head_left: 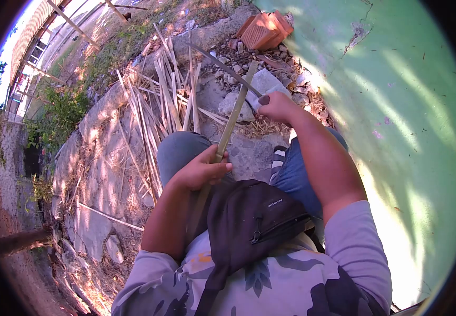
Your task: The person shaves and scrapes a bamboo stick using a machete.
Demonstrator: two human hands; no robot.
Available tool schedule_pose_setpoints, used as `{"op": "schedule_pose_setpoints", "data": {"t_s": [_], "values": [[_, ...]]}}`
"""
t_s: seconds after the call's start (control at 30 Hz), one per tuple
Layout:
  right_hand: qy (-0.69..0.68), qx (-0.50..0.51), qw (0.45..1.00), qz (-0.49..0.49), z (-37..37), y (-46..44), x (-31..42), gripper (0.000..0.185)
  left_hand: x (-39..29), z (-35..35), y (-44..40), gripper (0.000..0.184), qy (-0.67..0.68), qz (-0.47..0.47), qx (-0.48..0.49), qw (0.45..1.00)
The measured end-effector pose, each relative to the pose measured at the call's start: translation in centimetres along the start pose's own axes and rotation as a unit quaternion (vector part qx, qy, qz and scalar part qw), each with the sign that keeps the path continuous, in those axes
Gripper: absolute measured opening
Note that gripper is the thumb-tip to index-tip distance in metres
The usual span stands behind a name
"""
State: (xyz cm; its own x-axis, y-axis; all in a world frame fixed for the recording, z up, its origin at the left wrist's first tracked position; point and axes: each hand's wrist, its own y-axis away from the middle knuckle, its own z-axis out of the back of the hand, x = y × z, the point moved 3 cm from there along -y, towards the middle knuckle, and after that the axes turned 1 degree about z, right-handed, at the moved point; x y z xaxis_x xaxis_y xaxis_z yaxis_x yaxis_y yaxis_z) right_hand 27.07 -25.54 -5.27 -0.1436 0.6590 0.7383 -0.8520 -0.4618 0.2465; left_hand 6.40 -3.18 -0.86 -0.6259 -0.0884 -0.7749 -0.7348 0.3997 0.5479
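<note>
Head: strip (230,124) in left grip (207,168), knife (222,66) in right grip (280,108)

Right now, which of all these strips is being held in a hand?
The long greenish strip gripped in the left hand. Its greener colour sets it apart; the pale strips lie loose on the ground.

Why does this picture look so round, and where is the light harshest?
Head view: dark corners ring the scene and the building leans along the curved edge, likely wide-lens distortion; head view: sunlight bleaches patches of the green wall, with soft shadow bands between; head view: the left hand and right hand sit in shade, fairly clear.
</note>
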Motion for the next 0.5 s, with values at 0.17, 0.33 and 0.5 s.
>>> {"op": "schedule_pose_setpoints", "data": {"t_s": [0.17, 0.33, 0.5], "values": [[0.059, 0.037, 0.995, 0.066, 0.2, 2.2, 2.2, 0.025, -0.2, -0.3, -0.1, 0.051, 0.015, 0.0, 0.004, 1.0], [0.278, 0.118, 0.941, 0.15, -1.7, 4.8, 8.0, 0.025, -0.4, -0.4, 0.3, 0.054, -0.002, 0.006, -0.014, 1.0], [0.167, 0.097, 0.977, 0.094, -1.2, 2.8, 4.9, 0.027, -0.2, -0.3, 0.2, 0.055, -0.022, 0.0, -0.006, 1.0]]}}
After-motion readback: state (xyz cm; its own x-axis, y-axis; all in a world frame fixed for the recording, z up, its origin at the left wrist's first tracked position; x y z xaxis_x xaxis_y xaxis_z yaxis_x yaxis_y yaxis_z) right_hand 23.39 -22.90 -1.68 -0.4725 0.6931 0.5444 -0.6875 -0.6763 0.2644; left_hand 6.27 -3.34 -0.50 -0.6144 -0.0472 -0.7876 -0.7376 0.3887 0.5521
